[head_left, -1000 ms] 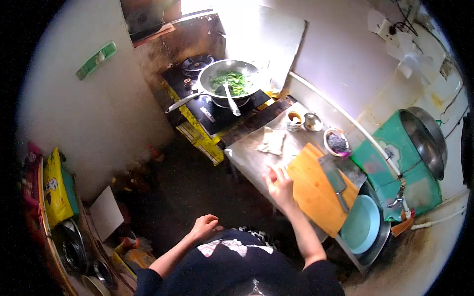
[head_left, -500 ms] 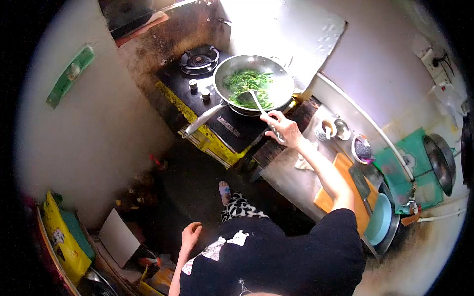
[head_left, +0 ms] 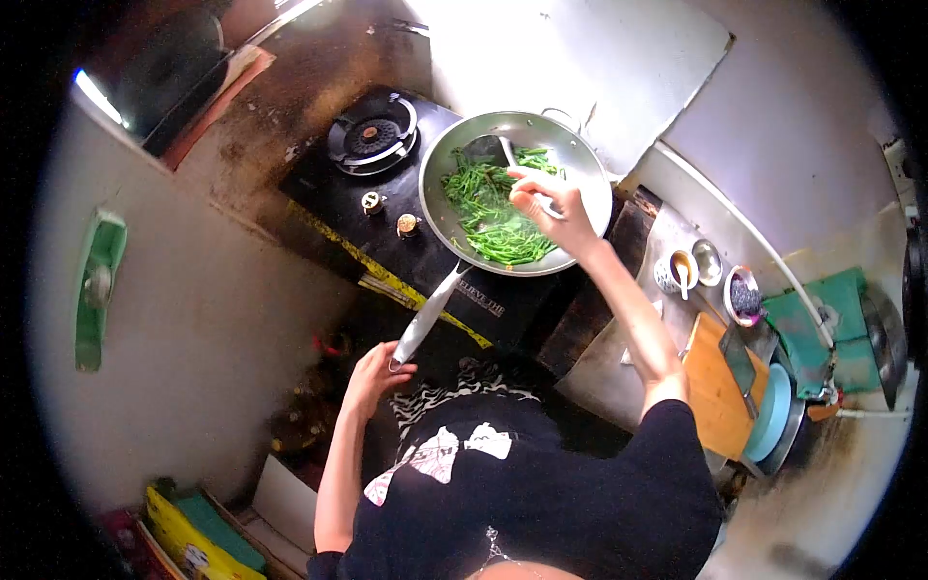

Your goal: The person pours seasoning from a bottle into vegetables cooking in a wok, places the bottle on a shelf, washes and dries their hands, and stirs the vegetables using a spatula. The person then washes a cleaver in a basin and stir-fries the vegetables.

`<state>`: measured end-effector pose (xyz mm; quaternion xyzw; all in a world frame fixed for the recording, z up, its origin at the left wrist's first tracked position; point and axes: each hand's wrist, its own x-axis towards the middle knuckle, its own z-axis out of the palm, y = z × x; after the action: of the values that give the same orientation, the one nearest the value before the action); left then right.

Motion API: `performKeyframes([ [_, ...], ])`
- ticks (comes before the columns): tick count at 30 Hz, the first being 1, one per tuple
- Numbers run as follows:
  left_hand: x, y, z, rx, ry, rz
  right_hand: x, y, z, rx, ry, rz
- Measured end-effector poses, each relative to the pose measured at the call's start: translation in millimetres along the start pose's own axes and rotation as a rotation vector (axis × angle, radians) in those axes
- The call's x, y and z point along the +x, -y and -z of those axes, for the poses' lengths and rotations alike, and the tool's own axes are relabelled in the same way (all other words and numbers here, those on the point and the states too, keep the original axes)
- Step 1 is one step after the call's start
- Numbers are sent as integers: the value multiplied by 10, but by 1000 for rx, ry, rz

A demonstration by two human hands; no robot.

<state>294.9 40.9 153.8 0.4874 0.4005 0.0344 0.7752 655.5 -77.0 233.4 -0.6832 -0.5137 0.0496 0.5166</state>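
Observation:
A wok (head_left: pixel 443 198) with a long handle (head_left: pixel 430 317) sits on the right burner of the black gas stove, holding cut green vegetables (head_left: pixel 483 198). My right hand (head_left: pixel 556 213) is over the wok, closed round the handle of a spatula (head_left: pixel 486 150). The spatula's dark blade lies among the greens toward the wok's far side. Down at the end of the wok handle is my left hand (head_left: pixel 372 379), its thumb and fingers on either side of the tip; part of the grip is hidden.
A bare burner (head_left: pixel 370 135) and two knobs (head_left: pixel 407 225) are on the stove's left. On the right counter stand a cup with a spoon (head_left: pixel 675 271), a metal bowl (head_left: pixel 708 261), a cutting board (head_left: pixel 710 387), a cleaver (head_left: pixel 738 360) and a blue plate (head_left: pixel 770 416).
My left hand has come up from my side to the wok handle. My right hand has pushed the spatula to the wok's far side. The view has shifted closer to the stove.

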Motion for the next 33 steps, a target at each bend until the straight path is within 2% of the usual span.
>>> performKeyframes([
  [2, 243, -262, -140, -5, 214, 24, -226, -60, -240, -59, -42, 152],
  [4, 541, -277, -118, 12, 492, 131, -565, 179, -350, -102, -51, 152],
  [6, 513, -455, -300, 91, 574, 171, -769, 456, -295, -101, -45, 32],
  [8, 522, -488, -319, 148, 487, 275, -817, 624, -128, -73, -20, 39],
  [9, 477, -548, -328, 142, 456, 270, -823, 798, -53, -50, -75, -44],
  [10, 478, -602, -277, 150, 481, 271, -823, 969, 5, -28, -129, -120],
  [13, 558, -737, -87, 177, 511, 280, -864, 1186, -2, -149, -80, -131],
  [16, 672, -796, 40, 204, 565, 277, -842, 875, -464, -281, -148, -104],
  [18, 761, -800, 60, 209, 592, 254, -702, 545, -654, -254, -307, -121],
  [20, 764, -812, 126, 225, 610, 244, -467, 491, -624, -189, -411, -303],
  [22, 790, -825, 122, 233, 597, 284, -265, 546, -564, -171, -494, -327],
  [26, 872, -751, 174, 151, 676, 287, -190, 250, -801, 120, -729, -385],
  [28, 844, -790, 146, 206, 642, 277, -353, 406, -1035, -166, -584, -264],
  [32, 851, -810, 139, 205, 657, 297, -595, 1042, -862, 20, -425, -296],
  [33, 856, -807, 139, 206, 659, 300, -651, 1141, -799, -31, -353, -255],
])
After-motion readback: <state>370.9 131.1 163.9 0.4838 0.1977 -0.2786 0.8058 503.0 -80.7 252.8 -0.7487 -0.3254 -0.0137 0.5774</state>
